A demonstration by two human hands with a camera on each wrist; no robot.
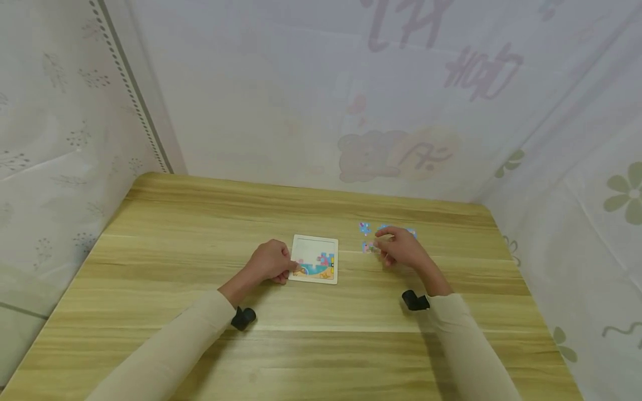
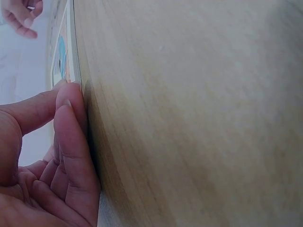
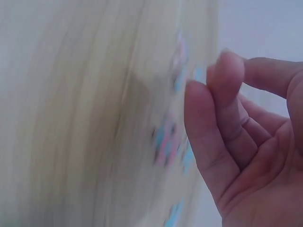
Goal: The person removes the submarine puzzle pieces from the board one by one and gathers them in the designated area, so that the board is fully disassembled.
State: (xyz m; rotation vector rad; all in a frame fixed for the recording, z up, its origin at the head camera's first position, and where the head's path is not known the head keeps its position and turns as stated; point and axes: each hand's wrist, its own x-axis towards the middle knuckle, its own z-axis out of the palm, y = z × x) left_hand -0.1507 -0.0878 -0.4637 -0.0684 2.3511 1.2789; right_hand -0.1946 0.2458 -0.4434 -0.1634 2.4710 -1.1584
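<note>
A square puzzle board (image 1: 315, 245) with a pale frame lies mid-table, its lower part filled with colourful pieces showing a blue and orange picture. My left hand (image 1: 271, 260) pinches the board's left edge, thumb on top; the left wrist view shows the fingers (image 2: 71, 137) curled beside the rim. To the right, my right hand (image 1: 401, 248) hovers over loose jigsaw pieces, fingers loosely bent. Nothing shows between its thumb and fingertips in the right wrist view. Below it are a pink-and-blue piece (image 3: 166, 144) and other blurred ones; the hand partly covers some.
A loose blue piece (image 1: 365, 228) lies left of the right hand, and another (image 1: 411, 232) shows behind it. The wood-grain table (image 1: 311, 345) meets printed cloth (image 1: 281, 111) at its back, with more cloth at both sides.
</note>
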